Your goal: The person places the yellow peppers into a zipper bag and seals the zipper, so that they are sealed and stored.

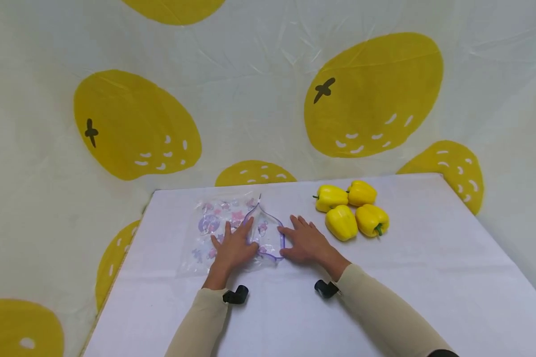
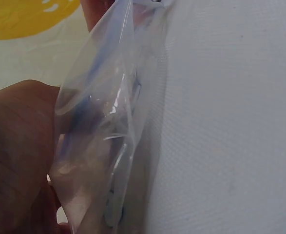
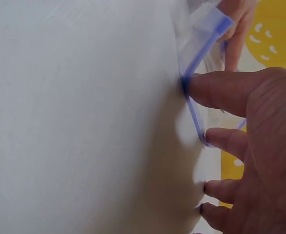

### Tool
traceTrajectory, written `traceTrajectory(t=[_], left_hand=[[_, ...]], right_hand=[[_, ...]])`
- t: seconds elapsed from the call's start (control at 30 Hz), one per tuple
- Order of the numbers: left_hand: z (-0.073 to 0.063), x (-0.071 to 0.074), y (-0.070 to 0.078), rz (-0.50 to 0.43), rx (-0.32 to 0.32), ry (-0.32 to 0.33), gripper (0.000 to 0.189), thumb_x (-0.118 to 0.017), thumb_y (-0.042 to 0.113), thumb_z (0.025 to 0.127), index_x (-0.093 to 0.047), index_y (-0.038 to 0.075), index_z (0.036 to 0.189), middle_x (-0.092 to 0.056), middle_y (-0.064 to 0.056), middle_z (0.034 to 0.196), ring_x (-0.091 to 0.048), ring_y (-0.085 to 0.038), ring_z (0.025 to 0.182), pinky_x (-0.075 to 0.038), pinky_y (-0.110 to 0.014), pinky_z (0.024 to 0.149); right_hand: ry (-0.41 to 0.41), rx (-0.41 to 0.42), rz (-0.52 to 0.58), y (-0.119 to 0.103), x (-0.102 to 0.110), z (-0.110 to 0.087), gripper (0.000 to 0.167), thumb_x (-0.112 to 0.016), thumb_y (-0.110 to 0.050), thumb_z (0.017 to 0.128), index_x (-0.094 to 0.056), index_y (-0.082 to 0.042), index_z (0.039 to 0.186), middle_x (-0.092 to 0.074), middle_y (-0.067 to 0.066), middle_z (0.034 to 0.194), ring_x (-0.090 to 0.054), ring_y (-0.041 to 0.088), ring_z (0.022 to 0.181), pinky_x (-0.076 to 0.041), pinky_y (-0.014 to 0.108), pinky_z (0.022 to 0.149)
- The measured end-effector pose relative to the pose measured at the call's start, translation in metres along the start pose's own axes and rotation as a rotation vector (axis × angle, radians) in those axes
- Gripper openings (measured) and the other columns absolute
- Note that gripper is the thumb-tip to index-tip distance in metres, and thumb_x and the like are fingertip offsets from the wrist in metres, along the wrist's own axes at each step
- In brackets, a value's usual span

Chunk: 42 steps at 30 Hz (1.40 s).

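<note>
A clear plastic zip bag (image 1: 209,225) with pink and purple prints lies flat on the table. Its purple-edged mouth is spread apart into a diamond shape on the right side. My left hand (image 1: 233,250) rests on the bag with fingers spread, its thumb and index finger against the left lip of the mouth. Opposite it, my right hand (image 1: 310,243) touches the right lip with thumb and index finger, the other fingers extended. In the right wrist view, the thumb (image 3: 220,92) presses on the blue-purple zip edge (image 3: 194,114). Clear film hides part of the hand in the left wrist view.
Several yellow bell peppers (image 1: 341,223) stand clustered just beyond and to the right of my right hand. The table has a white cloth (image 1: 429,277). Behind it hangs a pale curtain (image 1: 250,109) printed with big yellow fruit.
</note>
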<state>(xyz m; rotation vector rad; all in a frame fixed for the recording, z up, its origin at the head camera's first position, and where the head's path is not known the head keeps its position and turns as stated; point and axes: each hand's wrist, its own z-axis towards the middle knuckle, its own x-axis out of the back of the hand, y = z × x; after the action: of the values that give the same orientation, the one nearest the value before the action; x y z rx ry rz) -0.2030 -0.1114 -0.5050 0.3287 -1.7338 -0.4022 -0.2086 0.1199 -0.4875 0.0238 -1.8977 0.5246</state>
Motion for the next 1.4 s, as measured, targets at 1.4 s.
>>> traceTrajectory(t=[1.4], left_hand=[[-0.002, 0.001, 0.001, -0.002, -0.015, -0.026, 0.08, -0.061, 0.048, 0.092, -0.031, 0.033, 0.165, -0.033, -0.001, 0.172, -0.003, -0.049, 0.162, 0.007, -0.088, 0.114]], right_hand=[[0.669, -0.325, 0.482, 0.064, 0.011, -0.053, 0.078, -0.073, -0.012, 0.089, -0.034, 0.002, 0.154, -0.048, 0.024, 0.149, -0.048, 0.041, 0.13, -0.037, 0.059, 0.121]])
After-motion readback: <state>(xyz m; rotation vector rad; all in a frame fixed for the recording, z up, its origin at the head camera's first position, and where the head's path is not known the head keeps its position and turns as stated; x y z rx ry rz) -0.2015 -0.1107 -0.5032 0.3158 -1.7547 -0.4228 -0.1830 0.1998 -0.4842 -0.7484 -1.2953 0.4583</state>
